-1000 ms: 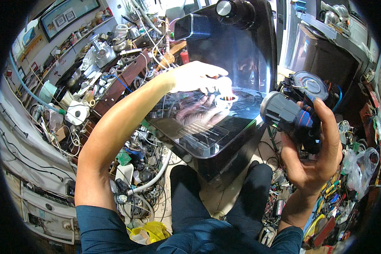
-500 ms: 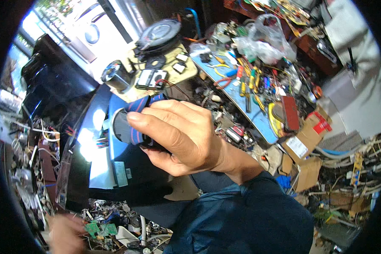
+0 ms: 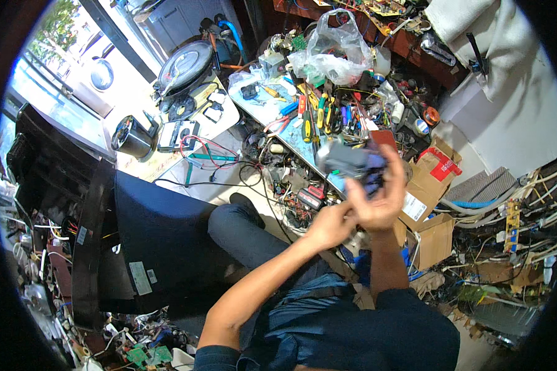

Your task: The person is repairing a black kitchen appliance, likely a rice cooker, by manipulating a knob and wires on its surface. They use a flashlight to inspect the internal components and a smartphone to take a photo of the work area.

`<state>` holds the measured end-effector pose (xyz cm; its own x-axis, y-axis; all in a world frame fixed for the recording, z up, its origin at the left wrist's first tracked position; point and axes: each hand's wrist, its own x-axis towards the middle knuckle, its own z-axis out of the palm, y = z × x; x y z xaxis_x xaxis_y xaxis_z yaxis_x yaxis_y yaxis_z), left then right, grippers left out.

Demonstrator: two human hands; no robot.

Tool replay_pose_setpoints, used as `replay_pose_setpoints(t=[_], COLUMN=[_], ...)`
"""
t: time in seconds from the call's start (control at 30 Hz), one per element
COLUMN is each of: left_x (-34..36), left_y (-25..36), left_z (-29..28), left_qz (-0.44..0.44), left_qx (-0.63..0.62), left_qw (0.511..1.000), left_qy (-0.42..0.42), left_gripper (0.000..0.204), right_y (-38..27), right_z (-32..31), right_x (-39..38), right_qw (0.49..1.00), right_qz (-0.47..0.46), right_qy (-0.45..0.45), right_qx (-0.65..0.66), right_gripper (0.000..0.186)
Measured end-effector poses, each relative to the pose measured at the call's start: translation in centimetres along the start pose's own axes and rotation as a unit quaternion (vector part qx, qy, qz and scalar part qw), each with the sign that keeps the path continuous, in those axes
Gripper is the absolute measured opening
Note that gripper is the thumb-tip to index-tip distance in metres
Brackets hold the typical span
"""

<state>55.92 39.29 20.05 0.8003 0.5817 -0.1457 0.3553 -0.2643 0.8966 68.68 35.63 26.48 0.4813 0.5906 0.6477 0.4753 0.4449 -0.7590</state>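
My right hand [image 3: 387, 196] is raised before me, its fingers wrapped round what looks like a headlamp [image 3: 346, 159], dark grey with a silvery rim and a dark blue strap. Motion blurs the lamp and hides its details. Just below and to the left, my left hand [image 3: 331, 227] is closed, fingertips against the base of my right hand. Whatever those fingers pinch, perhaps the strap, cannot be made out. A large black panel [image 3: 161, 216] with pale labels leans by my leg.
Pliers and screwdrivers [image 3: 307, 127] crowd a blue board [image 3: 254, 102]. Farther left, a pale table [image 3: 143, 166] bears a black cylinder and a white device. Cardboard boxes [image 3: 436, 241] stand at right, with tangled cables behind. Circuit boards and scrap [image 3: 148, 355] lie at lower left.
The headlamp in my right hand has moved right, away from the black panel. My left hand has come up from the scrap at lower left to meet it. The view has shifted.
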Motion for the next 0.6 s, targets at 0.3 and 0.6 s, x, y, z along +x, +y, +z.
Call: replay_pose_setpoints(t=[0.3,0.6], left_x=[12.5,13.8], left_y=[0.2,0.6], left_z=[10.4,10.6], left_qz=[-0.176,-0.172], left_qx=[-0.418,-0.489], left_qw=[0.891,0.851], left_qy=[-0.02,0.086], left_gripper=[0.047,0.049], right_y=[2.5,5.7], right_z=[-10.0,-11.7], right_x=[3.9,4.5], right_qw=[0.982,0.975], right_qz=[0.084,0.143], right_qy=[0.169,0.168], right_qx=[-0.01,0.026], right_gripper=[0.069,0.064])
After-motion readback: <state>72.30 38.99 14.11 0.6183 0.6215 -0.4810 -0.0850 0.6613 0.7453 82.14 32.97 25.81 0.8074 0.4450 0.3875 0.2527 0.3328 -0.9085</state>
